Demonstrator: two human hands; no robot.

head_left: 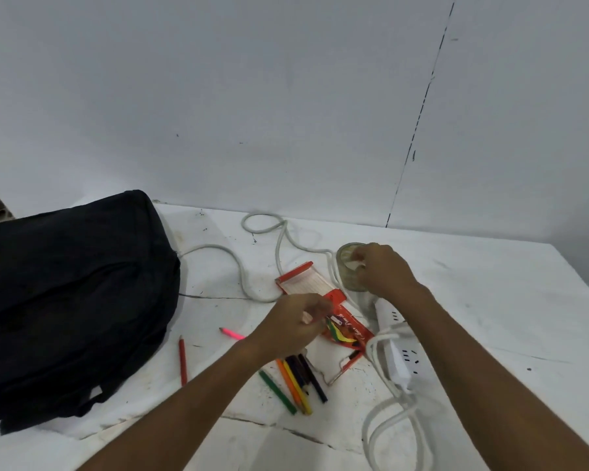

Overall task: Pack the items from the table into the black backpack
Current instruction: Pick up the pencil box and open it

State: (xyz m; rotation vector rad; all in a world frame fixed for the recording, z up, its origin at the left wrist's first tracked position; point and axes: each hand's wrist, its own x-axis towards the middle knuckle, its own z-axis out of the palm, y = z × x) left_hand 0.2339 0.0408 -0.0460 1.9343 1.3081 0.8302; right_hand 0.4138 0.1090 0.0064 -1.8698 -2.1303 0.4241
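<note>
On table right of black backpack [72, 294] | left hand [293, 324] pinches coloured pencil, right hand [381, 270] grips tape roll [349, 266] | suggest boxing loose pencils [293, 382] before packing.

bare table [473, 283] right, white cord [238, 270] before backpack [72, 300]

Light was soft, even and cool, casting only faint shadows on the white cracked tabletop [490, 300]. The picture was slightly soft, both hands blurred. Wide-angle bending showed at the edges. The black fabric backpack [68, 300] lost detail in darkness.
</note>
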